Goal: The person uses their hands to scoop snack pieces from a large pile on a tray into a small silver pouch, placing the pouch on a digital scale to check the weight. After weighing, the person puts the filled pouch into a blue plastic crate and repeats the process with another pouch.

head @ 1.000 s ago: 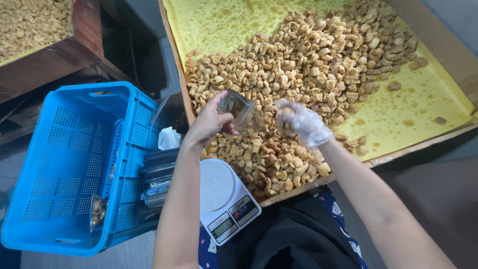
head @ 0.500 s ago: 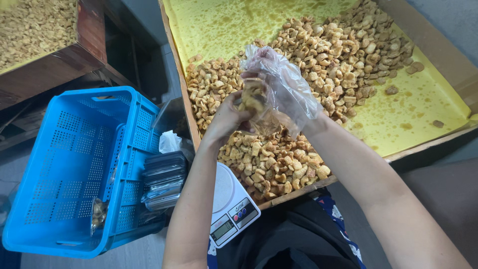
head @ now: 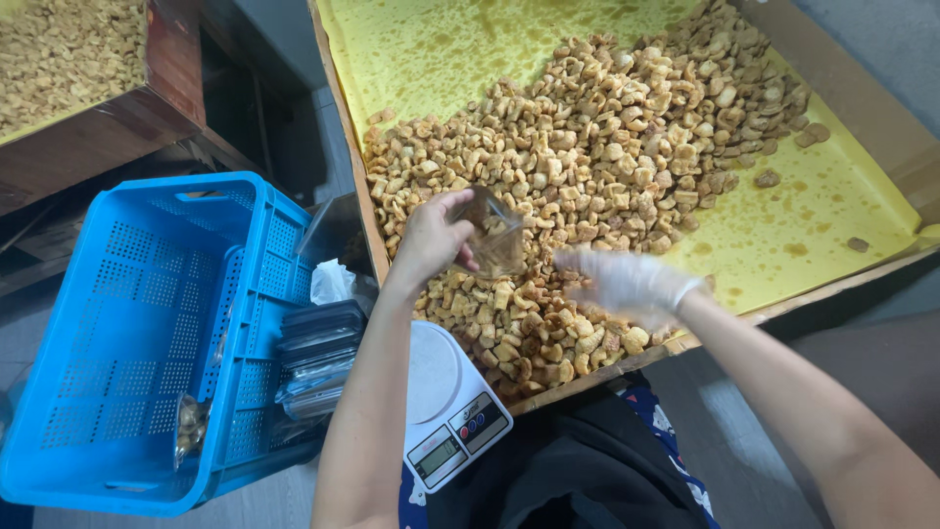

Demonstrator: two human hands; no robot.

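The left hand [head: 431,238] is gripping a small clear tub [head: 493,238] by its near rim, thumb and fingers pinched around it, and is holding it tilted just above the snacks [head: 597,167]. The tub is sitting to the right of that hand, between the two hands, with a few golden pieces showing through its wall. The right hand [head: 627,284], in a thin clear glove, is hovering low over the near edge of the heap, just right of the tub and not touching it. It is blurred, fingers spread and pointing toward the tub; whether it is carrying any pieces I cannot tell.

Under both hands the fried, crisp-looking snacks are lying piled on yellow paper [head: 783,235], oil-spotted, lining a wide wooden tray [head: 862,98]. The heap is filling the middle and near-left of the tray, with a few strays off to the right.

Just below the left forearm a white kitchen scale [head: 450,402] is standing at the tray's near edge, its platform bare. Left of it, a stack of clear lidded tubs [head: 318,343] is resting against a blue crate [head: 147,333], which is holding one filled tub [head: 191,426] near its bottom corner. Far upper left, a second tray [head: 69,59] of snacks is sitting well apart.
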